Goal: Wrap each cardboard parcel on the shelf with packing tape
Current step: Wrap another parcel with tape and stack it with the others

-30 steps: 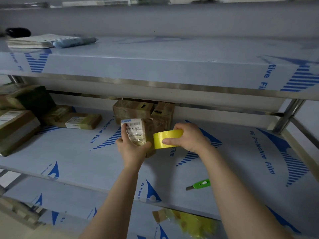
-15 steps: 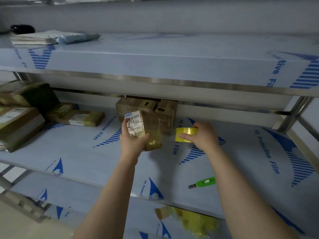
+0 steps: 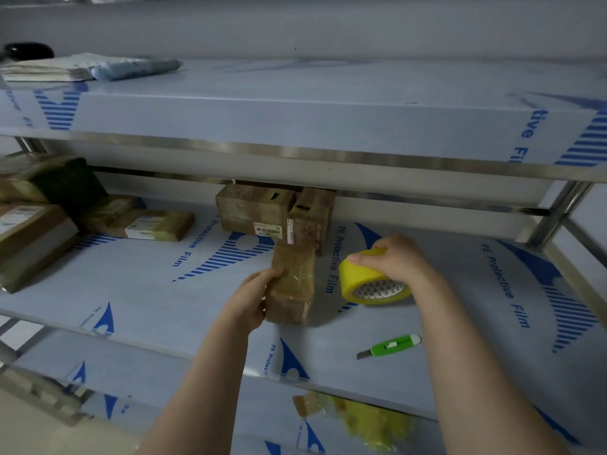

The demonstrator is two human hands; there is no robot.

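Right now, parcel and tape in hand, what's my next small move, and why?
Probably let the right hand release the tape and take the knife: the parcel in the left hand already looks glossy with wrap, so a cut seems due.

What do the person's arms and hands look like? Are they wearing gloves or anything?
No gloves. The left hand and right hand are both bare, with no rings showing. The left forearm and right forearm are bare too: no sleeve reaches into view, and neither wrist has a watch or bracelet.
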